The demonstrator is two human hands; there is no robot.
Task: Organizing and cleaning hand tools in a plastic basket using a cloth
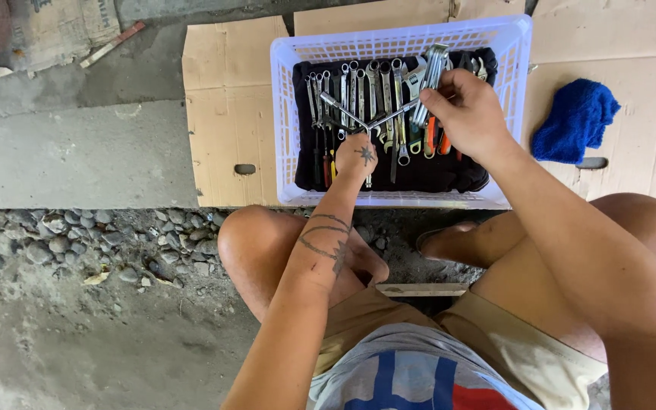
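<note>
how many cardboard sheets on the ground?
3 visible: one cardboard sheet left of the white basket, one behind it, one at right under the blue cloth. Basket may hide more.

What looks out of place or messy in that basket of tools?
Mostly tidy: the wrenches lie in a neat row in the white basket. Only the Y-shaped wrench sits crosswise over them, under the left hand, with the right hand at one arm.

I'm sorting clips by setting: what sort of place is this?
Probably an outdoor, roadside repair spot. A white plastic basket of wrenches sits on flattened cardboard over concrete, with gravel alongside, and both hands are in the basket.
</note>
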